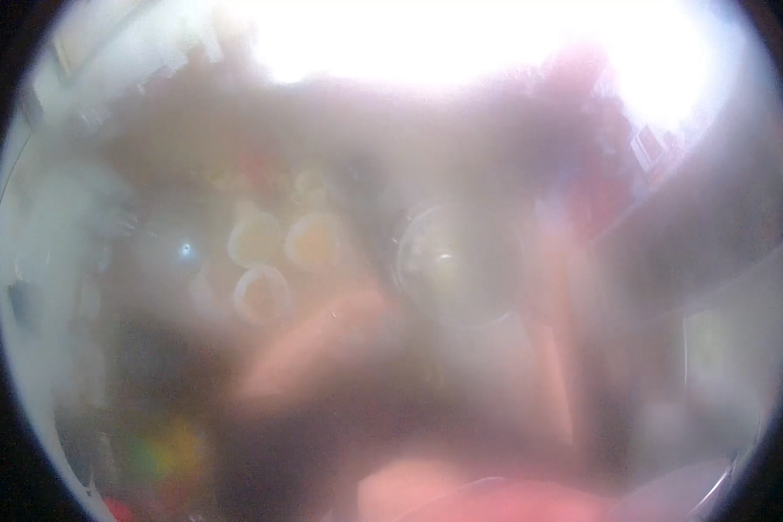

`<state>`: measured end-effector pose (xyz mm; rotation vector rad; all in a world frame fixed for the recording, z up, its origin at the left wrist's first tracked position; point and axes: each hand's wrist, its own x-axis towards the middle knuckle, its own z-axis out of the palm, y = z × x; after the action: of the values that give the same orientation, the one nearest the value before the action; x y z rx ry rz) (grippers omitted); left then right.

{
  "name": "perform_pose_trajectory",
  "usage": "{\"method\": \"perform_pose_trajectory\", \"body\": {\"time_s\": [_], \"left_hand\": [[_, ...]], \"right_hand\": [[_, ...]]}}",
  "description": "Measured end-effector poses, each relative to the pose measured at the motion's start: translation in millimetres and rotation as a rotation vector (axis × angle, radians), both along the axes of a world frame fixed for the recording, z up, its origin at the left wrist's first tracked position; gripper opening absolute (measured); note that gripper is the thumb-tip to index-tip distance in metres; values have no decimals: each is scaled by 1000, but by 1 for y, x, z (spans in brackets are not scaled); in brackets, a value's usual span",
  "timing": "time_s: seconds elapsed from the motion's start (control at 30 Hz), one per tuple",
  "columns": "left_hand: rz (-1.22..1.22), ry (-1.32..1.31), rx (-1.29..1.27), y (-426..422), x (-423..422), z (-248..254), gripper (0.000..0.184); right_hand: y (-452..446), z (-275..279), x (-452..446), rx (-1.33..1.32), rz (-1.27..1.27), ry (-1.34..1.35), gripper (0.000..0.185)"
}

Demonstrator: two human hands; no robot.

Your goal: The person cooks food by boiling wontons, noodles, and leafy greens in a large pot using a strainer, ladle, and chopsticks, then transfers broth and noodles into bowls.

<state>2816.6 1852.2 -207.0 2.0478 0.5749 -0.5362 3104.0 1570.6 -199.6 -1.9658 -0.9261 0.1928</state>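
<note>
The whole view is hazy and smeared. My left hand [361, 311] reaches in from the lower left, close to the left side of a round, shiny bowl or pan [461, 287]. Its fingers blur into the background, so any object in them is hidden. On the bowl's right side, my right hand [552, 257] shows only as a pale smear above a forearm that runs down the frame. I cannot make out its fingers or whether it holds anything. Pale light glints inside the bowl.
Left of the bowl stand several small round cups with yellowish or orange contents, among them a pale cup [255, 239], an orange one [313, 242] and a nearer one [262, 294]. Strong light washes out the top. A reddish blurred shape [496, 503] crosses the bottom edge.
</note>
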Motion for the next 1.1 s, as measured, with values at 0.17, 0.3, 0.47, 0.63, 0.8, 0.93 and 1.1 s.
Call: {"method": "perform_pose_trajectory", "body": {"time_s": [0.17, 0.3, 0.47, 0.63, 0.8, 0.93, 1.1], "left_hand": [[43, -137, -102, -12, -23, -23, 33], [26, -256, -114, -23, -32, -46, 31], [-168, -490, 177, -49, -36, -92, 29], [449, -139, -475, -90, -48, 27, 41], [552, -377, -726, -105, -68, 6, 18], [563, -379, -773, -97, -75, -3, 14], [528, -387, -797, -90, -77, 5, 13]], "right_hand": [[-11, 22, -45, 157, -110, -109, 17], [-30, 26, -95, 356, -265, 7, 14], [-58, -4, -179, 604, -450, 306, 15], [-27, -97, -198, 651, -718, 780, 35], [-11, -119, -194, 930, -784, 932, 29], [-18, -138, -172, 1171, -635, 936, 30], [-16, -117, -157, 1280, -556, 956, 32]]}}
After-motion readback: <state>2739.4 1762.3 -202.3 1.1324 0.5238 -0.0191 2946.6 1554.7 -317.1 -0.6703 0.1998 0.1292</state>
